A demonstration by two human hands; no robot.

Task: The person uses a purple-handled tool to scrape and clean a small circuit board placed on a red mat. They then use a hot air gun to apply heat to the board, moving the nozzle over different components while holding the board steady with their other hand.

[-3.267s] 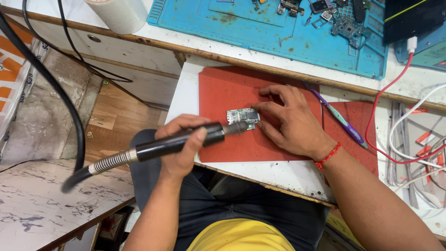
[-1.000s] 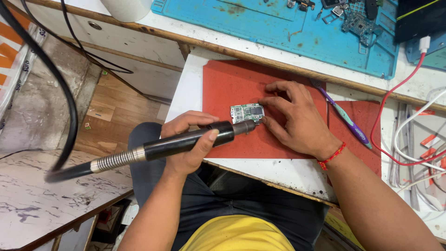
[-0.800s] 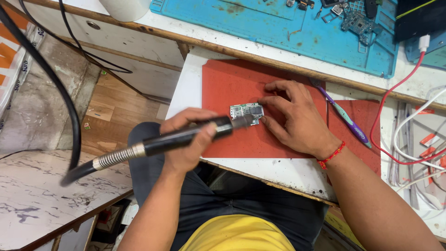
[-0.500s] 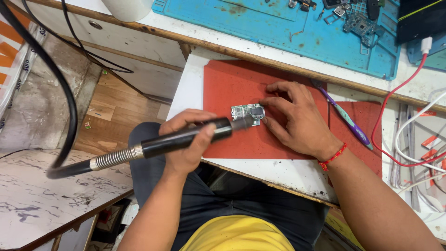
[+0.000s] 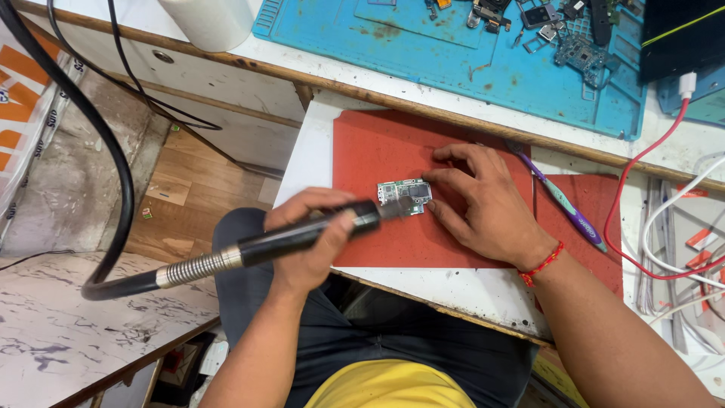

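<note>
A small green circuit board (image 5: 405,196) lies on a red mat (image 5: 377,151) on a white pull-out shelf. My left hand (image 5: 310,242) grips a black rotary tool handpiece (image 5: 302,234) whose tip touches the board's left edge. Its metal spring collar leads into a thick black flexible shaft (image 5: 113,249). My right hand (image 5: 483,204) lies flat on the mat, fingertips pressing the board's right side.
A purple toothbrush (image 5: 563,200) lies right of my right hand. A blue work mat (image 5: 453,53) with loose phone parts sits on the bench behind. A red cable (image 5: 627,204) and white cables run at the right. A white cylinder (image 5: 211,19) stands top left.
The handpiece has wobbled slightly up and down while its tip stays at the board. My right hand keeps holding the board in the same place.
</note>
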